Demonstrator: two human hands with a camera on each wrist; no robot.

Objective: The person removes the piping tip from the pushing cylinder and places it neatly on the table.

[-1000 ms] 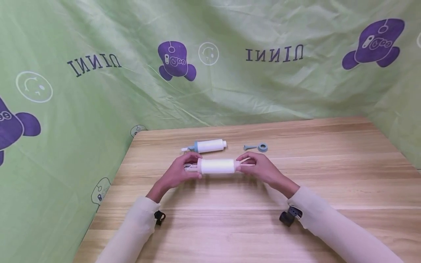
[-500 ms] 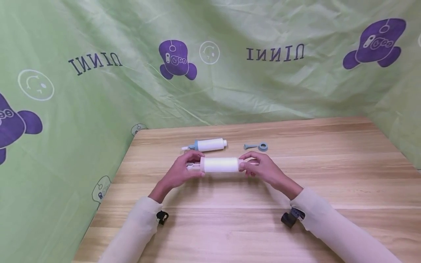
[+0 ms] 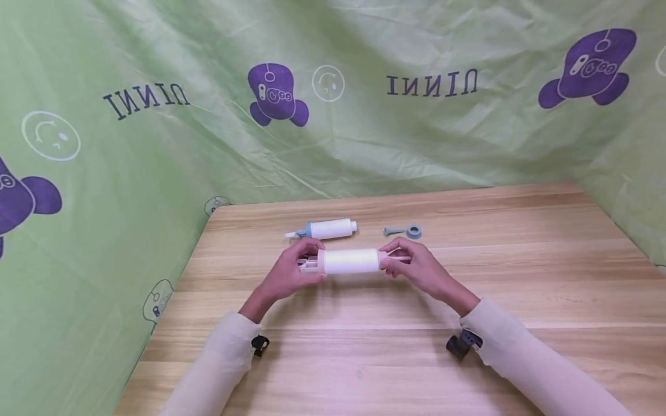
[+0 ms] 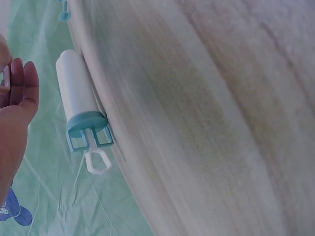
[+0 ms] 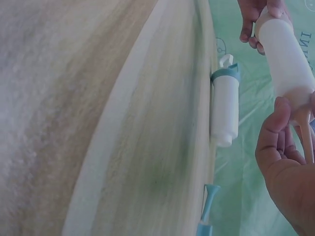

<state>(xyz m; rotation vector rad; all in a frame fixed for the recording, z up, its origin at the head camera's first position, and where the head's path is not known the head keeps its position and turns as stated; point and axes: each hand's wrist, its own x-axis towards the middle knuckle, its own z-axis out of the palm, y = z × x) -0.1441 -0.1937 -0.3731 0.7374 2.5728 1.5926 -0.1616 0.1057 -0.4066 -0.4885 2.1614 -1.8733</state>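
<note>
A large syringe (image 3: 351, 261) with a white barrel, pink end pieces and a long thin nozzle (image 5: 307, 137) is held level above the table. My left hand (image 3: 291, 271) grips the pink collar at its handle end, where pale finger loops show between thumb and fingers. At the opposite end, my right hand (image 3: 418, 266) pinches the pink cap at the base of the nozzle, with thumb and fingers around it. In the left wrist view only part of the left hand (image 4: 19, 93) shows, and the barrel is out of frame.
A second syringe (image 3: 332, 229), white with blue-green fittings and a white ring handle, lies behind the hands. Right of it lie a blue-green nozzle (image 3: 394, 231) and a ring cap (image 3: 414, 231). A green printed curtain (image 3: 333, 144) hangs beyond the wooden table (image 3: 520, 277).
My right hand has shifted its fingers from around the nozzle onto the pink cap. The syringe has moved slightly right, and the left hand keeps its grip.
</note>
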